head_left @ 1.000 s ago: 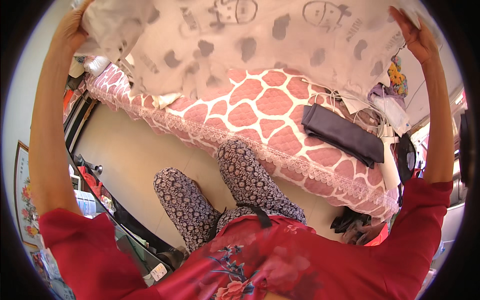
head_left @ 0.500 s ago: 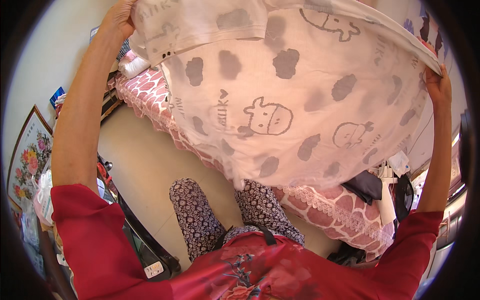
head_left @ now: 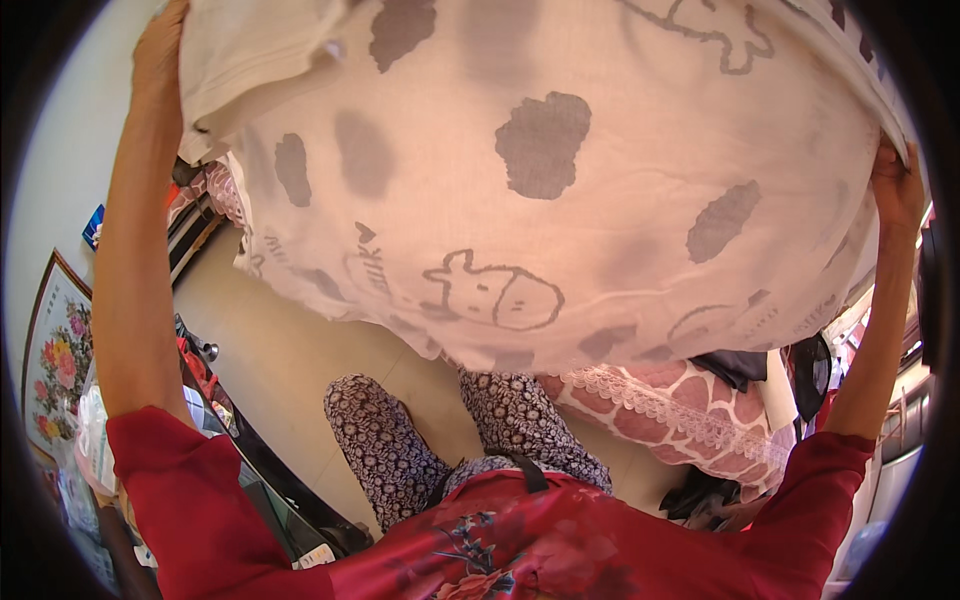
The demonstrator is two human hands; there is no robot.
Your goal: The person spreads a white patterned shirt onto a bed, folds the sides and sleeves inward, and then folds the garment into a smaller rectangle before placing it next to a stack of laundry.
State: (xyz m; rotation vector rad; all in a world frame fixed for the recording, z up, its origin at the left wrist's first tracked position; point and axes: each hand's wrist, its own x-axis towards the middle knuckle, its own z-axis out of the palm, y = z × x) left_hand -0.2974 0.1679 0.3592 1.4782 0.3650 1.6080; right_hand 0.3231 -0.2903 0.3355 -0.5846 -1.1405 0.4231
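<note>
- Since half a second ago, left hand point(head_left: 160, 50) has swung out to the left, right hand point(head_left: 898, 185) has shifted slightly right and down, and the pale cloth point(head_left: 640, 150) now fills more of my view.
- Left hand: I read it as closed on the cloth's upper left edge; fingers mostly cut off by the frame top, so I can't tell their exact placing.
- Right hand: I have it curled, thumb and fingers pinching the cloth's right edge.
- Pale cloth: raised and spread between both hands, grey patches and cow outlines on it, a folded-over flap near the left hand. I see its lower edge overlapping one trouser leg; can't tell if they touch.
- Bed point(head_left: 650, 405): behind the cloth, mostly covered in my view; pink-and-white cover with lace trim shows at lower right.
- Dark fabric point(head_left: 738, 369): on the bed, partly hidden by the cloth.
- Patterned trousers point(head_left: 385, 450) and red top point(head_left: 420, 560): on the wearer, below the cloth.
- Pale floor point(head_left: 290, 340): left of the bed.
- Framed flower picture point(head_left: 60, 350): far left, on the wall.
</note>
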